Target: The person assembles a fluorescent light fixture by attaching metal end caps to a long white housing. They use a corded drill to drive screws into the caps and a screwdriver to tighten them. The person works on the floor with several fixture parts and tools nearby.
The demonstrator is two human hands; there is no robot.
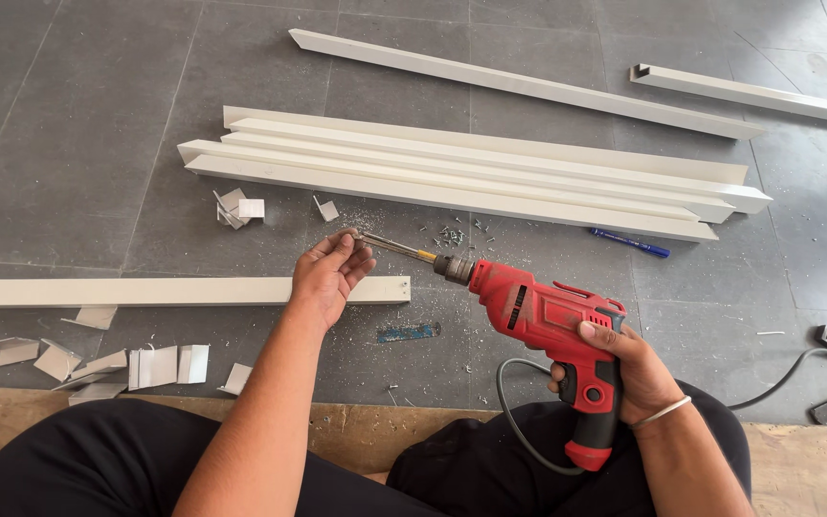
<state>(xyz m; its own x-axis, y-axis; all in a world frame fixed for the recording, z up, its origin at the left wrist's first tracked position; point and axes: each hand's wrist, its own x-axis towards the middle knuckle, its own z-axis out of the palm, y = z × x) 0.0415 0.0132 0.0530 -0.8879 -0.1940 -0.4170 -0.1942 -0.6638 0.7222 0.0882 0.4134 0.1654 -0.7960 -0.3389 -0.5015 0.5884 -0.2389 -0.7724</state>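
The person sits on a grey tiled floor [98, 144] with long white bars lying all around. The biggest thing is a stack of white bars [471, 172] far from the person, running left to right. Two more single white bars [528, 84] lie beyond it and to the far right. One white bar [145, 291] lies nearer, on the left, and its right end stops just beside the left hand. The red drill [543, 321] is in the middle, a bit to the right. The right hand [614, 369] is closed tight around the drill's handle. The drill points to the left and a little away, so its long bit [399, 249] reaches across toward the left hand [329, 273]. The left hand is the nearer one to the tip. Its fingers are pinched together at the very end of the bit, and something tiny may be held there, but it is too small to tell. Small white cut pieces [131, 366] sit near the left leg, and a few more [239, 207] lie by the stack. A blue pen [630, 242] lies to the right of the drill. Little screws [452, 233] and metal bits are scattered by the bit.
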